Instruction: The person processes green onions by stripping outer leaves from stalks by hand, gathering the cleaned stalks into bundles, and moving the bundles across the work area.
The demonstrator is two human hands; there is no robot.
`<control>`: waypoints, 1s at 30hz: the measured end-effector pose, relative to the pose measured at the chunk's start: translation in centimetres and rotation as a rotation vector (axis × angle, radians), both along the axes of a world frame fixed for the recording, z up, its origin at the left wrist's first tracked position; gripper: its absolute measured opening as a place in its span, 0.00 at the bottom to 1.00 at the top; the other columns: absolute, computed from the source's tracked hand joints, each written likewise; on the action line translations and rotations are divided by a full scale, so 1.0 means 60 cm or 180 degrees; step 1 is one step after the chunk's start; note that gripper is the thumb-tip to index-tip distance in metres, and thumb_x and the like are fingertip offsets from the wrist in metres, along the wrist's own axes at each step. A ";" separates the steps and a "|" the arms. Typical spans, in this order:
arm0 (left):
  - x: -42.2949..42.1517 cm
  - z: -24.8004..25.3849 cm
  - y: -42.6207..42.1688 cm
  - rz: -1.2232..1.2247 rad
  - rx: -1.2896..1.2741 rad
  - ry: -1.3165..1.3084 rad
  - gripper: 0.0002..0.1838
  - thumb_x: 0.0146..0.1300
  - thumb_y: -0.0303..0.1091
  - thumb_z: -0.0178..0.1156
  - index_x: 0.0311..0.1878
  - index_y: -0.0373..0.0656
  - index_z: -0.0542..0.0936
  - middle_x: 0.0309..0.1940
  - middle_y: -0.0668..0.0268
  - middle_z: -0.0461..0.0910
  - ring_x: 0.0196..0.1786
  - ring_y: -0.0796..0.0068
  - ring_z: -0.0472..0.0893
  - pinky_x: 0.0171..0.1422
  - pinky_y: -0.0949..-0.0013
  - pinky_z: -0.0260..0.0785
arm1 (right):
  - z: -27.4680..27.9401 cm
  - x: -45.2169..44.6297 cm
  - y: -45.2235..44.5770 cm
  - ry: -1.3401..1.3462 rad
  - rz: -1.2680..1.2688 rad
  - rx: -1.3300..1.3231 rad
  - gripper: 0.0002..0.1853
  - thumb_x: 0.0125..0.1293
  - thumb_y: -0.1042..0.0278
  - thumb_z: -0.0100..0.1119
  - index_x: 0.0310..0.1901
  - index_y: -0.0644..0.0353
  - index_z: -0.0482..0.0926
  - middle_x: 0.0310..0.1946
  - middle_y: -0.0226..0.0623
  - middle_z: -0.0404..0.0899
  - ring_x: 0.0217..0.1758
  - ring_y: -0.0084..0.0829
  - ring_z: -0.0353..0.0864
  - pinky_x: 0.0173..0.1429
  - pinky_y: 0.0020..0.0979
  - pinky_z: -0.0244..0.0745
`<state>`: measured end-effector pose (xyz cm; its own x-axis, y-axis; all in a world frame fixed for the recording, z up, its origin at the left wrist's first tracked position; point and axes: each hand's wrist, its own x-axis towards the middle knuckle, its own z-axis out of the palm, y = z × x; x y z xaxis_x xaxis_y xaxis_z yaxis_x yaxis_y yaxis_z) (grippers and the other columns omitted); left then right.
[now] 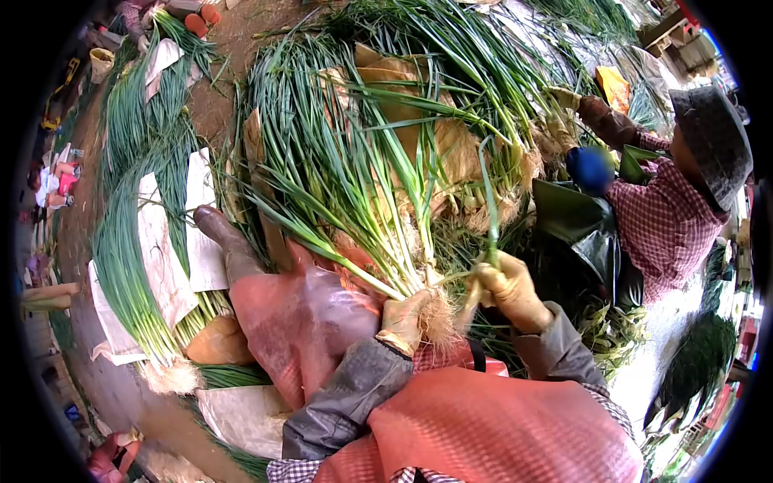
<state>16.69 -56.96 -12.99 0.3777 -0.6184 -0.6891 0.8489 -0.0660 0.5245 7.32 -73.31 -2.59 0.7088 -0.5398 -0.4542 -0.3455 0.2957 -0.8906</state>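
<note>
a boot point(233, 248) is left of the held scallions point(401, 245), a co-worker point(662, 213) right.

Spring-onion bunch point(400, 221) tilts in L hand point(405, 318), gripped by its pale lower stems, lvs long & dk grn, fanned up & to the L, roots point(437, 319) a tan hairy tuft at btm, w/ one grn stalk point(492, 217) approx upright in R hand point(509, 288), tip bent over.

We count one left hand point(405, 320), one right hand point(513, 291), one held onion bunch point(408, 244), one single held stalk point(493, 219), one near co-worker point(670, 217), one brimmed hat point(713, 137), one basket point(100, 71), two round orange objects point(196, 24).
</note>
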 end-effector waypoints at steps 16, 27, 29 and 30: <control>0.016 0.021 0.010 0.0196 -0.1954 0.2864 0.21 0.67 0.32 0.48 0.58 0.27 0.67 0.51 0.42 0.74 0.53 0.48 0.77 0.62 0.46 0.69 | -0.080 0.013 0.023 0.0257 0.0800 0.0285 0.13 0.67 0.62 0.59 0.43 0.64 0.76 0.26 0.25 0.75 0.24 0.16 0.69 0.28 0.20 0.65; 0.023 0.005 0.031 0.0638 -0.2595 0.2924 0.24 0.62 0.23 0.57 0.62 0.33 0.67 0.54 0.55 0.75 0.54 0.62 0.78 0.55 0.61 0.76 | -0.119 -0.266 -0.066 0.1677 0.1513 0.0181 0.14 0.68 0.61 0.56 0.33 0.65 0.77 0.23 0.36 0.78 0.28 0.29 0.80 0.27 0.27 0.70; 0.052 0.021 0.052 0.0291 -0.2321 0.2789 0.24 0.63 0.25 0.56 0.62 0.34 0.67 0.51 0.55 0.76 0.50 0.62 0.79 0.50 0.61 0.77 | -0.173 -0.362 -0.111 0.2486 0.2327 -0.0544 0.17 0.68 0.58 0.55 0.36 0.67 0.79 0.24 0.36 0.78 0.31 0.31 0.79 0.31 0.33 0.72; 0.073 0.028 0.061 0.0113 -0.2206 0.2665 0.23 0.64 0.26 0.56 0.63 0.35 0.67 0.49 0.55 0.77 0.48 0.63 0.80 0.47 0.61 0.78 | -0.240 -0.391 -0.144 0.1743 0.1375 0.0258 0.19 0.67 0.54 0.55 0.40 0.67 0.79 0.27 0.39 0.79 0.31 0.32 0.78 0.34 0.33 0.74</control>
